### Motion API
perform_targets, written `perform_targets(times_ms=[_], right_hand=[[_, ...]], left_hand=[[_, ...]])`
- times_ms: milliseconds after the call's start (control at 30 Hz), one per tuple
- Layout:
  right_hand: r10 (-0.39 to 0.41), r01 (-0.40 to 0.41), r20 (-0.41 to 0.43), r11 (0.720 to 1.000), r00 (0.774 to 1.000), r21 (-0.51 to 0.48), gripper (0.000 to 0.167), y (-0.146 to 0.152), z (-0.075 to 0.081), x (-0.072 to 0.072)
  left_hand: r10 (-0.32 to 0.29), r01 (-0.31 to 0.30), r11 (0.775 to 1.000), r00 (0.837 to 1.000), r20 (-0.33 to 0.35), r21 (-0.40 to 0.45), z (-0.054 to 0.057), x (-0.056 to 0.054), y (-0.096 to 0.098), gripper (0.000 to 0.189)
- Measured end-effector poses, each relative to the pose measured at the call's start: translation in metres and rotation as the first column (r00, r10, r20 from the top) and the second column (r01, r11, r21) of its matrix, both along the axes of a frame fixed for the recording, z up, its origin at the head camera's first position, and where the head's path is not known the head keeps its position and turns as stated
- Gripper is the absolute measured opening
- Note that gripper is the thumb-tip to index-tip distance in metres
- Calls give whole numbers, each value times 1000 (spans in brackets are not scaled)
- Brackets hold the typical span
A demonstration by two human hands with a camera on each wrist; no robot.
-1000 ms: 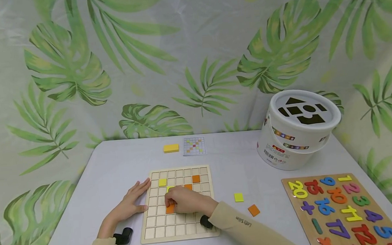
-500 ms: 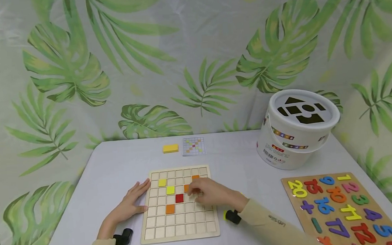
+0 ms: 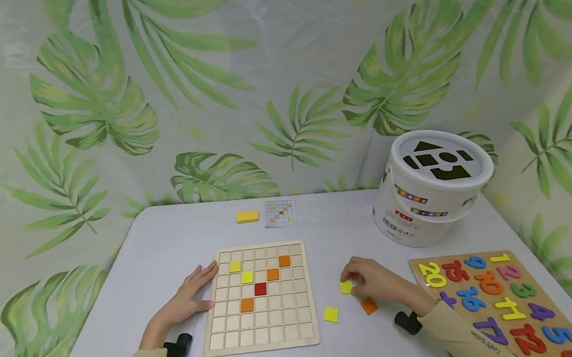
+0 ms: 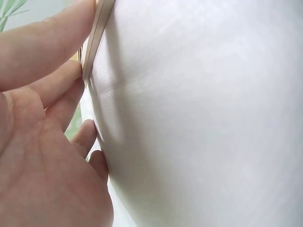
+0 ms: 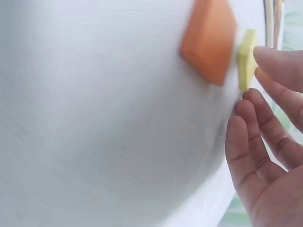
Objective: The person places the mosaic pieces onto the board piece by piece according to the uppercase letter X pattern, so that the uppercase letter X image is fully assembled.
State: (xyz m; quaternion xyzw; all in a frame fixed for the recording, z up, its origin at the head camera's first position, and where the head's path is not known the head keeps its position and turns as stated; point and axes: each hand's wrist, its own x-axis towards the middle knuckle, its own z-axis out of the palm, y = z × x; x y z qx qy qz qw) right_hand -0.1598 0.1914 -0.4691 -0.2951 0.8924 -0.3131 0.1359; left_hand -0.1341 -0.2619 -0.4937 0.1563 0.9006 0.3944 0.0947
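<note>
In the head view my left hand (image 3: pixel 187 299) rests at the left edge of a wooden grid board (image 3: pixel 261 348), fingers spread and touching its rim. The left wrist view shows that board's edge (image 4: pixel 97 40) against my fingers. On the board lie two yellow tiles, a red tile (image 3: pixel 260 289) and several orange ones. Right of it, my right hand (image 3: pixel 376 281) pinches a yellow tile (image 3: pixel 347 287) at the table surface, thumb and fingertips at its edges. The right wrist view shows this yellow tile (image 5: pixel 246 59) beside an orange tile (image 5: pixel 210 42).
Another loose yellow tile (image 3: pixel 331 314) lies between board and right hand. A pattern card (image 3: pixel 281 214) and a yellow block (image 3: pixel 247 217) are behind the board. At the right stand a white bucket (image 3: pixel 423 209) with a shape-cut lid and a number puzzle board (image 3: pixel 494 264), partly under my right arm.
My right hand has moved right, off the board to the yellow tile on the table. The red tile on the board and the loose yellow tile near its edge are now uncovered. My left hand stays.
</note>
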Motion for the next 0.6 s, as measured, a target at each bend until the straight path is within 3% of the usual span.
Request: perform_targets(times_ms=[300, 600], right_hand=[[27, -26, -36, 999, 999, 26, 23, -12, -3, -2], [107, -108, -44, 994, 993, -22, 21, -67, 1, 2]], left_hand=[[-10, 10, 1000, 1000, -5, 11, 3, 1, 0, 79], [-15, 15, 1000, 1000, -4, 13, 1, 0, -1, 79]])
